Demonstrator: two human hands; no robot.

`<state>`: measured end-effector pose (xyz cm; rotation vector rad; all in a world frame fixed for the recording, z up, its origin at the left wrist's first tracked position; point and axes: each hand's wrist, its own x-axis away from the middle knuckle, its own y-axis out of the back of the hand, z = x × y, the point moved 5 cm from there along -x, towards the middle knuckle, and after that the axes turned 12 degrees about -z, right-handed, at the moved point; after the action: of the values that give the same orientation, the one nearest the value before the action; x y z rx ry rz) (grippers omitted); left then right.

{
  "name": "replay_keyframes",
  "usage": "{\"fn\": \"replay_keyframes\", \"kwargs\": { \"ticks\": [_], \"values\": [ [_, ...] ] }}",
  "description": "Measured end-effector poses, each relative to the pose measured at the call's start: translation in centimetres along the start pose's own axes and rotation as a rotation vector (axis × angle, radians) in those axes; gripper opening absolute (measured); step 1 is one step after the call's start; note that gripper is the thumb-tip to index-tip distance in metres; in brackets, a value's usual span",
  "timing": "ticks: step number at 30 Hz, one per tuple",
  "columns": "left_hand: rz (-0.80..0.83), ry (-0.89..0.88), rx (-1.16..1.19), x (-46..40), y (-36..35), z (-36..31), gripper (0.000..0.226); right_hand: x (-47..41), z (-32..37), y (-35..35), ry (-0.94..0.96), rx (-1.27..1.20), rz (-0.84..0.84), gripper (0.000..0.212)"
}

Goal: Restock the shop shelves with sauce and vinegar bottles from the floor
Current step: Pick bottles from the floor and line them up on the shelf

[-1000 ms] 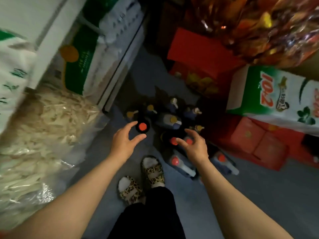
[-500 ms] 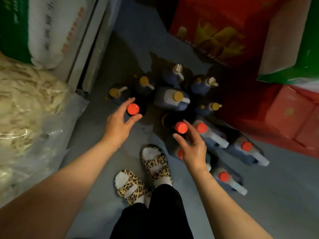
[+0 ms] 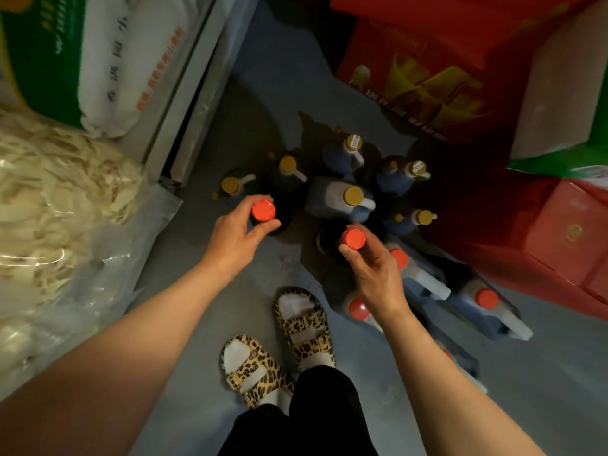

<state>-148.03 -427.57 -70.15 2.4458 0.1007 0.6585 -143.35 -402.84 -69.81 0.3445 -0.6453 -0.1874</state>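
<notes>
Seen from above, a person bends over a cluster of sauce and vinegar bottles standing upright on the grey floor point(image 3: 197, 274). Each hand tops a dark bottle directly below it. The left hand point(image 3: 235, 238) curls its grip narrowly around one red cap point(image 3: 263, 210). The right hand point(image 3: 375, 271) pinches another red cap point(image 3: 353, 238). Both bottles' long axes run straight up, so lifting looks like the coming move.
</notes>
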Motion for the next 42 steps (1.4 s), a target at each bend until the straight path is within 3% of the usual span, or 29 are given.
{"fn": "replay_keyframes", "kwargs": {
  "ticks": [5,9,14,18,21,24,27,29,33,38,42],
  "values": [
    [-0.039,0.005,-0.03,0.7,3.1,-1.5,0.038,1.0,2.8,1.1,0.04,0.008,0.035,0.033],
    [-0.08,0.015,-0.043,3.5,6.9,-4.0,0.053,3.4,7.3,2.4,0.065,0.018,0.063,0.021],
    [-0.172,0.063,0.137,8.0,13.4,-8.8,0.067,7.6,16.3,4.0,0.139,0.052,0.124,0.015],
    [-0.265,0.067,0.203,12.1,20.2,-15.6,0.042,11.8,25.5,5.6,0.246,0.114,0.14,0.01],
    [-0.355,0.027,0.251,15.3,26.2,-21.1,0.055,15.9,33.3,7.0,0.335,0.142,0.14,0.018],
    [-0.41,-0.028,0.243,18.9,32.7,-26.8,0.047,21.2,41.4,8.3,0.457,0.169,0.129,0.041],
    [-0.512,-0.156,0.26,22.9,39.6,-32.4,0.057,26.7,49.2,9.7,0.578,0.148,0.127,0.036],
    [-0.567,-0.24,0.268,25.5,44.1,-35.9,0.048,30.4,54.0,10.5,0.667,0.115,0.146,0.037],
    [-0.695,-0.367,0.333,30.4,52.8,-42.1,0.046,37.4,63.3,11.5,0.818,0.04,0.174,0.06],
    [-0.858,-0.488,0.354,35.2,61.3,-48.3,0.043,44.7,74.1,12.3,1.029,-0.045,0.224,0.044],
    [-0.932,-0.59,0.457,37.9,66.4,-51.7,0.042,48.1,81.5,12.2,1.12,-0.183,0.301,0.046]
  ]
}}
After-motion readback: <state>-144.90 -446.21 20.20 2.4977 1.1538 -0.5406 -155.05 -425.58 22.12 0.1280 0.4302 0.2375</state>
